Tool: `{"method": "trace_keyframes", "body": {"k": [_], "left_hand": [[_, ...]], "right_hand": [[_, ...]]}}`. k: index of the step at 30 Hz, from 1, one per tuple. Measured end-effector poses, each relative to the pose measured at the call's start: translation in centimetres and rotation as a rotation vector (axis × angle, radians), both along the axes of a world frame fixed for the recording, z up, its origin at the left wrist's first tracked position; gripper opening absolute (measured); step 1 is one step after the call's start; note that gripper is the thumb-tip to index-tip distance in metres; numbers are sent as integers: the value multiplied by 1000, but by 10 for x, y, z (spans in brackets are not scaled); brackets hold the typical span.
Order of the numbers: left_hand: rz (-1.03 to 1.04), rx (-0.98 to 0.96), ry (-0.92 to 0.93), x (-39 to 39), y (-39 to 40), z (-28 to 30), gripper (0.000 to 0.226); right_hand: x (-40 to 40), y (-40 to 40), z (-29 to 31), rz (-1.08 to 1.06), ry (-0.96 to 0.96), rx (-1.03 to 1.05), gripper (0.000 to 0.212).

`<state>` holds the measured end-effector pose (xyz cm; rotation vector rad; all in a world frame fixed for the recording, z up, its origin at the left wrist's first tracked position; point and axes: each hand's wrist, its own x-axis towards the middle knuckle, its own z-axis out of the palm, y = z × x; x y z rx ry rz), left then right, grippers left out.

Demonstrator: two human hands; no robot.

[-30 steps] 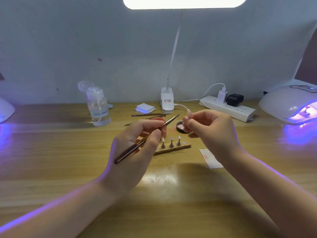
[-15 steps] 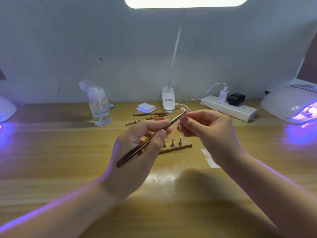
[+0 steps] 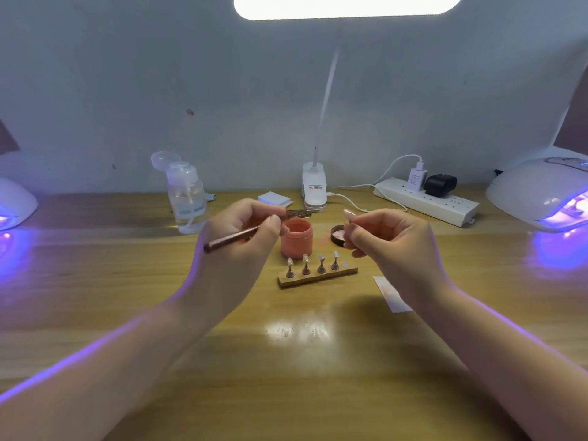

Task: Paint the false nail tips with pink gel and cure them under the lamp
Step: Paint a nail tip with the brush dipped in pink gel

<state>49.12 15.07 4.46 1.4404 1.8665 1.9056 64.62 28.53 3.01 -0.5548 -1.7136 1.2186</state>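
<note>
My left hand [image 3: 240, 241] grips a brown-handled brush [image 3: 234, 237], its tip hidden near the rim of the open pink gel jar [image 3: 297, 237]. My right hand [image 3: 389, 241] pinches a small stand carrying a pink nail tip [image 3: 349, 214], held up to the right of the jar. The jar's lid [image 3: 338, 234] lies open just behind my right fingers. A wooden holder [image 3: 318, 275] in front of the jar carries several nail tips on metal stands, with one bare magnet spot at its right end. A glowing curing lamp [image 3: 541, 192] sits at the far right.
A second glowing lamp [image 3: 12, 205] sits at the far left. A clear pump bottle [image 3: 186, 198], a white pad stack [image 3: 274, 198], a clip desk lamp [image 3: 314, 192] and a power strip [image 3: 426, 200] line the back. A stained paper slip [image 3: 393, 294] lies at right.
My hands have moved apart. The brush tip left the nail tip and swung back toward the gel jar, which now shows between my hands. My right hand shifted right with the nail tip.
</note>
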Motion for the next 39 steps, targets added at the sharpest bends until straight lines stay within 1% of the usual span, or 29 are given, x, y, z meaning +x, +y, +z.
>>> {"method": "trace_keyframes", "body": {"k": [2, 5, 8, 13, 16, 19, 22, 26, 29, 31, 36, 39], "left_hand": [[40, -139, 14, -12, 10, 10, 12], [56, -261, 65, -24, 29, 27, 14], [93, -390, 133, -30, 49, 40, 20], [104, -611, 102, -38, 76, 50, 18], [115, -692, 109, -37, 86, 46, 17], [87, -788, 105, -33, 91, 40, 11], [99, -769, 56, -35, 92, 38, 10], [156, -673, -162, -52, 83, 45, 18], [107, -622, -351, -65, 72, 42, 22], [65, -606, -439, -71, 65, 37, 23], [66, -585, -517, -79, 52, 29, 24], [98, -491, -570, -81, 46, 29, 24]], "right_hand": [[3, 7, -8, -96, -70, 33, 2], [5, 16, -17, -162, -145, 47, 6], [3, 19, -22, -177, -185, 52, 4], [-3, 16, -30, -200, -220, 83, 8], [-4, 15, -32, -205, -225, 106, 9], [-4, 14, -33, -204, -233, 113, 9], [-4, 14, -32, -206, -242, 126, 8], [-4, 15, -31, -212, -247, 133, 7], [-4, 15, -32, -217, -258, 135, 8], [-4, 14, -33, -228, -257, 133, 7], [-3, 14, -32, -232, -260, 133, 7], [-4, 12, -31, -226, -232, 120, 8]]}}
